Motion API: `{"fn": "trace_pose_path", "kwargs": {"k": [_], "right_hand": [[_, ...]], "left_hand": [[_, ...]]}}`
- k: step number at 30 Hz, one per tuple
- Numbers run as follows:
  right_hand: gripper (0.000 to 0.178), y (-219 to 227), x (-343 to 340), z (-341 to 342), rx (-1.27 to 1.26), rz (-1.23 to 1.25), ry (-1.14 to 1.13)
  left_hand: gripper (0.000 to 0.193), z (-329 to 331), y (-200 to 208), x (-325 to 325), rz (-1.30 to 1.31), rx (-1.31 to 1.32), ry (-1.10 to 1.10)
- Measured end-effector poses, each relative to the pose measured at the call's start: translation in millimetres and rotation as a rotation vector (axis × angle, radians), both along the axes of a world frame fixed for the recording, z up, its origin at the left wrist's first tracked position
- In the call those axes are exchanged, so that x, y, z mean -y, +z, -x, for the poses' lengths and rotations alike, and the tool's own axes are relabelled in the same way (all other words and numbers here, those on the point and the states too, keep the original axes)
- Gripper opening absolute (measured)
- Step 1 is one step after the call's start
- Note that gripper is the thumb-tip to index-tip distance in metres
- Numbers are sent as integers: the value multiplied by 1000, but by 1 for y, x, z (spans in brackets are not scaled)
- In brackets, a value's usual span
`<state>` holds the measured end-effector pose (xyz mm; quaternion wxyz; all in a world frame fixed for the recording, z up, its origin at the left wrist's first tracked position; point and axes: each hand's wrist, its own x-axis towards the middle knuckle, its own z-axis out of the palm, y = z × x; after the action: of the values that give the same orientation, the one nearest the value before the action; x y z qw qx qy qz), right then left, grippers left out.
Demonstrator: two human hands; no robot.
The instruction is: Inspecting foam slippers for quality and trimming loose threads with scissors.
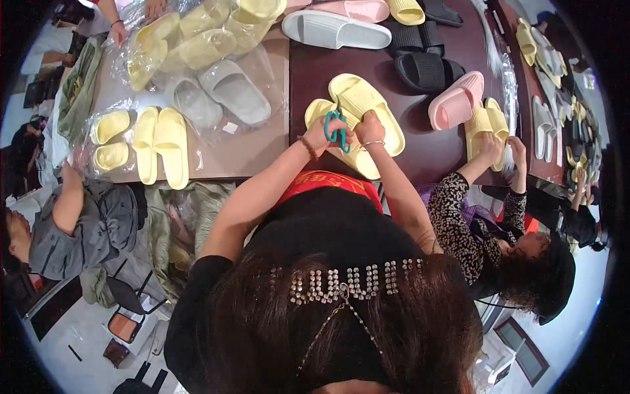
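My left hand (320, 132) is closed around teal-handled scissors (336, 131), just over a pair of pale yellow slippers. One yellow slipper (357, 95) lies uppermost, tilted across its mate (359, 163), which is partly covered. My right hand (372, 128) is closed on the upper slipper near its strap, with the fingertips partly hidden. The scissors' blades are hard to make out against the slipper.
Black slippers (430, 73), a pink slipper (453, 105) and a grey slipper (335, 29) lie around the dark table. Bagged grey slippers (235, 92) and yellow pairs (172, 148) are at left. A co-worker's hands (489, 150) handle yellow slippers at right.
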<state>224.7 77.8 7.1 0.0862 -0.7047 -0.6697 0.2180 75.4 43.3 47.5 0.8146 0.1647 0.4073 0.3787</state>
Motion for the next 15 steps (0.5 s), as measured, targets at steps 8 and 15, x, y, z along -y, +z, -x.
{"fn": "trace_pose_path", "kwargs": {"k": [8, 15], "right_hand": [[6, 9, 32, -16, -42, -275, -38], [9, 58, 38, -73, 76, -417, -84]], "left_hand": [[28, -9, -10, 10, -130, -144, 264], [42, -16, 18, 4, -302, -344, 436]]}}
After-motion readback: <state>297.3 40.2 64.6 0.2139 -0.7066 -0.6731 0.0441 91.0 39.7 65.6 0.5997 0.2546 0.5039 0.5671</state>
